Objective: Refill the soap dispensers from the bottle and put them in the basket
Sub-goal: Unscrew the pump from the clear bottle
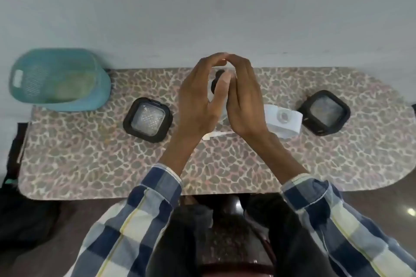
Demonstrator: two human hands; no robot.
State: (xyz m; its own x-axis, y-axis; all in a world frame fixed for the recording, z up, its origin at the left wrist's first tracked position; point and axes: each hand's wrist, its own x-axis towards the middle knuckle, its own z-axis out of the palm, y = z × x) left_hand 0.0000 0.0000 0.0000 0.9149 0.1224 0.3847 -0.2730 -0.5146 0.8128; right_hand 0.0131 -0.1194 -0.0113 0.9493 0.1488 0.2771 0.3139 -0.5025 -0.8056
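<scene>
My left hand point(198, 101) and my right hand point(245, 101) are cupped together above the middle of the table, fingertips touching. They close around a white container with a black top point(218, 78), which they mostly hide. Two square black-rimmed soap dispensers stand open-topped, one to the left point(147, 119) and one to the right point(325, 112). A white bottle point(282, 122) with a round opening sits just right of my right wrist. The teal basket point(58, 78) rests at the table's far left corner.
A thin white piece point(217, 135) lies on the patterned tabletop point(101, 164) under my hands. A pale wall runs behind the table. The table's right end is rounded. Dark objects sit on the floor at the left.
</scene>
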